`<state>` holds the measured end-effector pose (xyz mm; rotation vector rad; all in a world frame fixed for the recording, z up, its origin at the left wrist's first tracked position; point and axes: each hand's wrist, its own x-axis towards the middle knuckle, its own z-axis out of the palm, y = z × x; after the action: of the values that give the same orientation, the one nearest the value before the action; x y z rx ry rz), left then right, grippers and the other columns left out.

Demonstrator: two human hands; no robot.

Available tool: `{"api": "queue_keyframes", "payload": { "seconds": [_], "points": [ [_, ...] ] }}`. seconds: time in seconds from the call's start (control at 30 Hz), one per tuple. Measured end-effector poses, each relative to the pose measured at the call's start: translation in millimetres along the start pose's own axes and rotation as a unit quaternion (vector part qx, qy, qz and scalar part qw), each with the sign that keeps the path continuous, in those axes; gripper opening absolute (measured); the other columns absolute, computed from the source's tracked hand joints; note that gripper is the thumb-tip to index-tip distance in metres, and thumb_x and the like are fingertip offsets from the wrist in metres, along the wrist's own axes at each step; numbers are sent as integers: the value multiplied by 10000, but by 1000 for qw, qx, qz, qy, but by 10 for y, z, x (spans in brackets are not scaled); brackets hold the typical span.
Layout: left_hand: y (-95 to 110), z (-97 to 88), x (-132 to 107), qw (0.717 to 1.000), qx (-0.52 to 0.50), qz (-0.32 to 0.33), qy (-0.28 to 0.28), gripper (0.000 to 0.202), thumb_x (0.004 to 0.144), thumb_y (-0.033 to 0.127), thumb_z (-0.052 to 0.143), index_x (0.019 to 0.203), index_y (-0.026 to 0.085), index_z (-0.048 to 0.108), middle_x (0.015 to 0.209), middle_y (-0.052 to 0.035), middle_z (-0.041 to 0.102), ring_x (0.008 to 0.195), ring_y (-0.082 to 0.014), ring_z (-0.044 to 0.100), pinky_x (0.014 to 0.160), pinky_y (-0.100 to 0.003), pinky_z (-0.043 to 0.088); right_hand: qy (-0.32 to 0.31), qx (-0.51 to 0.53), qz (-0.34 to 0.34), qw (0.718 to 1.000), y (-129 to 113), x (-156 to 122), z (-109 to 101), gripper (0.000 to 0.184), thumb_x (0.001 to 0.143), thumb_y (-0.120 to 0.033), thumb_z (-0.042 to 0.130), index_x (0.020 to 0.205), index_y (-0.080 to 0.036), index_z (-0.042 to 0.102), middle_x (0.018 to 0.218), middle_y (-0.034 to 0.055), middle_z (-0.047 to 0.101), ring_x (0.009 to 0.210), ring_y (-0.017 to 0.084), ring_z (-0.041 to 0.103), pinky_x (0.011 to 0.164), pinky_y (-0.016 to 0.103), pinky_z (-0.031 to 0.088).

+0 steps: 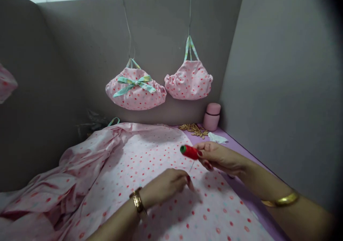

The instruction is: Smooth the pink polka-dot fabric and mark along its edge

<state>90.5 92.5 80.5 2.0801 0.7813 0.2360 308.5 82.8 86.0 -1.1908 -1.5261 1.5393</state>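
My right hand (214, 157) grips a thread spool (189, 151) wound with red thread, its green end pointing left. A thin straight line, a thread or a needle, slants down from the spool toward my left hand (171, 185). The left fingers are bent and pinched close together, slightly blurred; what they hold is too small to make out. Both hands are above a pink dotted cloth (152, 155) spread over the table.
More of the cloth lies bunched at the left. Two pink dotted garments (136, 91) (190, 80) hang on the grey partition (88, 37). A pink flask (212, 117), peanuts (194, 129) and a white tissue (217, 138) stand at the back right on the purple tabletop (227, 135).
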Motion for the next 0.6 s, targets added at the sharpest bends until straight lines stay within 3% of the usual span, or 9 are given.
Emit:
{"api": "queue_keyframes", "payload": {
  "seconds": [0.1,0.13,0.2,0.27,0.3,0.37,0.43,0.47,0.6],
  "points": [
    [-139,-152,46,998,-42,-39,20,329,882,328,349,836,168,633,605,45,431,562,-105,379,555,-231,324,-155,-97,84,980,12,-91,12,315,666,-335,683,921,-160,623,565,-44,547,461,75,466,462,207,357],
    [-122,-184,44,999,-18,-35,34,323,877,318,354,814,171,634,618,38,457,584,-110,404,574,-234,331,-141,-148,92,974,29,-98,34,261,672,-286,667,896,-155,632,557,-39,552,466,77,471,462,207,351],
    [-11,-174,22,998,51,-10,47,317,875,290,359,800,187,649,661,21,532,635,-121,465,622,-245,346,-23,-197,63,978,57,-81,75,186,707,-262,628,853,-148,624,532,-40,532,463,69,448,459,202,327],
    [105,-96,2,995,94,5,32,337,890,283,342,849,211,669,672,19,573,623,-122,486,633,-251,351,78,-139,13,987,52,-62,92,235,744,-335,607,889,-151,596,530,-51,512,463,63,433,465,200,328],
    [134,-57,1,995,99,5,21,349,896,284,332,873,219,674,671,19,584,605,-119,485,628,-251,353,80,-89,-3,993,39,-65,88,289,749,-383,603,924,-154,581,539,-58,509,460,61,433,471,200,341],
    [126,-25,24,995,98,0,4,364,900,279,320,893,217,678,686,8,606,600,-121,492,617,-247,363,-16,-31,9,999,14,-99,66,364,719,-418,629,968,-158,577,558,-62,525,455,62,449,481,207,374],
    [83,-51,56,992,123,-7,9,371,904,285,314,897,209,677,724,-14,639,641,-137,530,630,-254,378,-119,-73,54,989,22,-137,39,329,685,-338,660,951,-153,601,569,-53,548,459,68,475,480,210,388],
    [72,-70,66,988,154,-10,20,374,906,291,312,901,208,678,754,-29,659,679,-152,557,650,-267,386,-128,-116,73,982,41,-145,26,287,678,-281,660,929,-150,613,565,-50,552,463,70,481,474,205,380],
    [113,-42,63,965,258,-25,47,368,898,261,317,935,221,681,850,-66,706,778,-207,619,708,-318,396,67,-147,27,986,120,-107,-28,203,721,-252,631,892,-149,596,524,-69,513,444,54,441,446,182,325]
  ]
}}
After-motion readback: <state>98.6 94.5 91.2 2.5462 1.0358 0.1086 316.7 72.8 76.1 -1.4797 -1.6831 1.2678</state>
